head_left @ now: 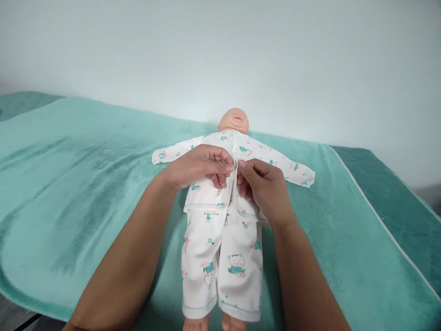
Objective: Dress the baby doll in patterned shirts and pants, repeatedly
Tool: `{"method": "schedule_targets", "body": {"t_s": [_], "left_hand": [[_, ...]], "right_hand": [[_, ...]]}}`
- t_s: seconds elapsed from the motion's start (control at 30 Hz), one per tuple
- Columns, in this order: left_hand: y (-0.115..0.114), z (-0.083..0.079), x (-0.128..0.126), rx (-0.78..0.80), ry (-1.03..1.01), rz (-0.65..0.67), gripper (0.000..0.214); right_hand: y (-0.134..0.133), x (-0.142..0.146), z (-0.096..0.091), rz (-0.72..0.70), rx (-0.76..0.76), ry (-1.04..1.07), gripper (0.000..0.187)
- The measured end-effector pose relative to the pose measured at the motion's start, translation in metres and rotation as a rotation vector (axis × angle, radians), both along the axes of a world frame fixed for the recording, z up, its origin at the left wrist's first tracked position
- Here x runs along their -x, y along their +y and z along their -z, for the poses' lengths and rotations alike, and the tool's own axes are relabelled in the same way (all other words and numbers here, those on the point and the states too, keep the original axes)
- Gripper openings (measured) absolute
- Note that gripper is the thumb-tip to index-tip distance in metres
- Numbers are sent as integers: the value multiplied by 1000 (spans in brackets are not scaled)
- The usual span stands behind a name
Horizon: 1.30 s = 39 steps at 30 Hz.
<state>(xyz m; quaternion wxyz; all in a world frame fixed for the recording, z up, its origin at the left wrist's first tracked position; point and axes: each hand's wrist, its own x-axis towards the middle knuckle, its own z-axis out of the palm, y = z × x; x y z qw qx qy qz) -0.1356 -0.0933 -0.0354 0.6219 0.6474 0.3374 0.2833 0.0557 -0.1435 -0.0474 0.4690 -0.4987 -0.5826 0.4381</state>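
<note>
A baby doll lies on its back in a white printed shirt and matching pants. The shirt's front parts below the chest, where its two edges hang slightly separated. My left hand pinches one front edge between thumb and fingers. Close beside it, my right hand is closed on the opposite edge. The fingertips nearly meet at the middle of the doll's belly. Any fastener between them is too small to make out. Both sleeves stretch out sideways, and the doll's feet show below the pant legs.
A green plush blanket lies under the doll, with wrinkles on the left. Darker green cloth shows beyond its pale edge at the right. A plain white wall rises directly behind the doll's head.
</note>
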Motion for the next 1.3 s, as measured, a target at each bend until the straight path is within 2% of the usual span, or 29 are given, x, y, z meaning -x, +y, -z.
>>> {"method": "schedule_targets", "body": {"t_s": [0.37,0.73,0.93,1.17,1.3], "left_hand": [[-3,-5,1,-49,71,32,14],[-1,-2,1,-26,-11,58,13],[-2,-2,3,-39,-1,76,10],[-2,-2,4,-70,64,145,10],[-6,-6,2,-114,130,133,16]], "right_hand": [[3,-6,0,-117,34,67,26],[3,-9,1,-183,23,86,14],[1,-13,-3,-242,101,27,22],[-1,-10,-6,-174,135,-98,23],[-1,-8,-7,-170,122,-126,22]]}}
